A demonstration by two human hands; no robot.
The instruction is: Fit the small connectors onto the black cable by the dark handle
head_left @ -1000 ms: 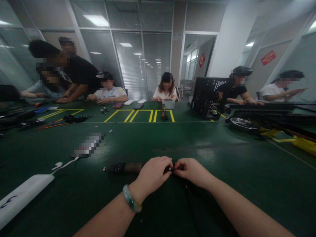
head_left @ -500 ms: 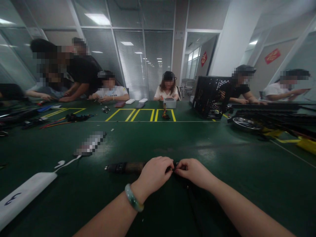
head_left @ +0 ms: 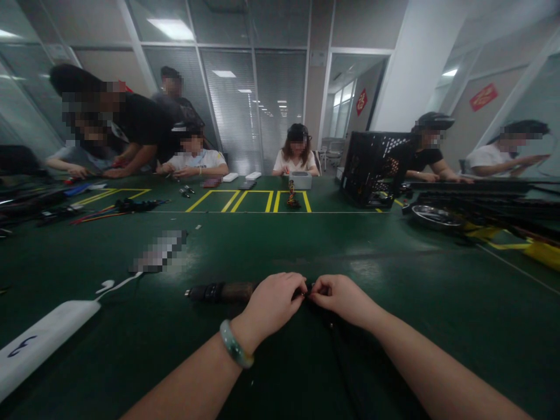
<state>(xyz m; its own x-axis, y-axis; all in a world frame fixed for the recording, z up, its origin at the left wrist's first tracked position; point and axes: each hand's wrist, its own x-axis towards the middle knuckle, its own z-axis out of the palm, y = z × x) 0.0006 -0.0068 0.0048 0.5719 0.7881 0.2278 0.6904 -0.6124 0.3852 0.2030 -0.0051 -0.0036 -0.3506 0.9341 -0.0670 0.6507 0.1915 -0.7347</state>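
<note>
Standing co-worker (head_left: pixel 172 96) slid right; our left hand (head_left: pixel 273 306) and right hand (head_left: pixel 343 296) still pinch a black cable end (head_left: pixel 305 290), fingers tight.

A white power bank (head_left: pixel 44 335) and white earphones (head_left: pixel 105 286) lie on the green mat (head_left: pixel 394 350); farther off sit a black mesh crate (head_left: pixel 371 169), a steel tray (head_left: pixel 435 217) and 2 co-workers (head_left: pixel 426 154).

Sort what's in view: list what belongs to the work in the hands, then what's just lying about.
In the work:
left hand
right hand
small black connector
black wires
dark cylinder

Lying about:
white box
earbud
metal tray
</note>
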